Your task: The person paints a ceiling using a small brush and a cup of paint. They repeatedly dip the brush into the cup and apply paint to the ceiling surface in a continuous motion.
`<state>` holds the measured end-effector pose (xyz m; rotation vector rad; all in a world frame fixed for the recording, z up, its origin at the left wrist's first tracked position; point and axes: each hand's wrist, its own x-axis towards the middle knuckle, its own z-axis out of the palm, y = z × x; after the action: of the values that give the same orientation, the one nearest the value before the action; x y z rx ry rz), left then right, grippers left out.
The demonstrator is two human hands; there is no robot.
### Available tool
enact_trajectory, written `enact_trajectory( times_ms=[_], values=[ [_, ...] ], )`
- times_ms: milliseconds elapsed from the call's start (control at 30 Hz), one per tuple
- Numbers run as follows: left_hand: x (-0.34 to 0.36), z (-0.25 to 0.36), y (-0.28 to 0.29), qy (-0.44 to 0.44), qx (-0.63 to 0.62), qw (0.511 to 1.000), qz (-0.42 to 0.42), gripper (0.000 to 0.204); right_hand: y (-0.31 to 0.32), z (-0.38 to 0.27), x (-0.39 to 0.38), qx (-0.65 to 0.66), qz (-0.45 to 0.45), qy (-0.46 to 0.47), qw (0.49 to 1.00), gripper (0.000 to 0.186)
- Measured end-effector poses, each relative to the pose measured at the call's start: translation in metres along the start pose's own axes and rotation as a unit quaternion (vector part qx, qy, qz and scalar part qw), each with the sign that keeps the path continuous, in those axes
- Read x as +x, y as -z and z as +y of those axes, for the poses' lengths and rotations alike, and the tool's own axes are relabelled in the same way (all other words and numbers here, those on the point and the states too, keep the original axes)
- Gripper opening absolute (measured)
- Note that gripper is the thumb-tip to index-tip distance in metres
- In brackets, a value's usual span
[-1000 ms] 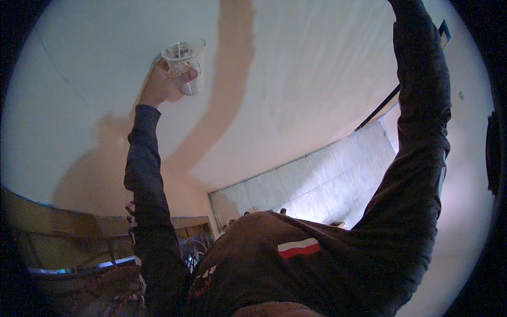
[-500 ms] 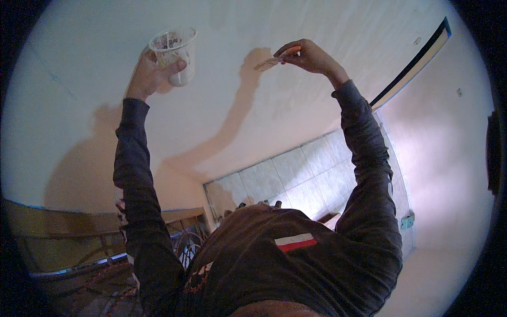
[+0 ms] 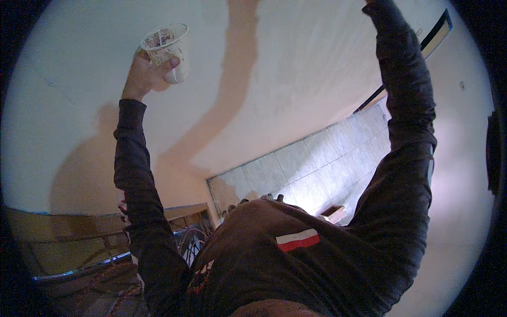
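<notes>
My left hand (image 3: pixel 146 74) is raised in front of the pale wall (image 3: pixel 296 63), its fingers wrapped round a clear plastic cup (image 3: pixel 177 55). White smears coat the cup's sides, and whitish stuff lies in its bottom. The cup tilts slightly, with its open rim up. My right arm (image 3: pixel 406 84) stretches up past the top edge of the picture. Only the dark sleeve and a sliver at the wrist show there, so the right hand and whatever it holds are out of sight.
Grey floor tiles (image 3: pixel 280 169) run along the wall's foot, with a small brown box-like thing (image 3: pixel 334 213) on them. At the lower left are a yellowish panel (image 3: pixel 63 248) and a spoked wheel (image 3: pixel 194 245). A dark-edged opening (image 3: pixel 435 34) cuts the wall at upper right.
My right hand, which held a brush-like tool with an orange part, has moved up and right out of the picture. The cup in my left hand has shifted slightly left and up.
</notes>
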<state>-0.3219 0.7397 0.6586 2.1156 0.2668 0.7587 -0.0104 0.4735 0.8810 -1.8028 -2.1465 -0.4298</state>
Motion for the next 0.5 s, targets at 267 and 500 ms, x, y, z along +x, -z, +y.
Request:
enact_trajectory(
  times_ms=[267,500],
  values=[
    [0.005,-0.022,-0.001,-0.048,-0.044,0.998,0.006,0.063,0.04,-0.013,-0.013,0.016,0.129,0.01,0.991,0.019],
    [-0.01,0.004,-0.002,-0.025,-0.015,0.999,0.019,0.067,-0.081,-0.01,-0.095,0.236,0.222,-0.152,0.934,0.021]
  ],
)
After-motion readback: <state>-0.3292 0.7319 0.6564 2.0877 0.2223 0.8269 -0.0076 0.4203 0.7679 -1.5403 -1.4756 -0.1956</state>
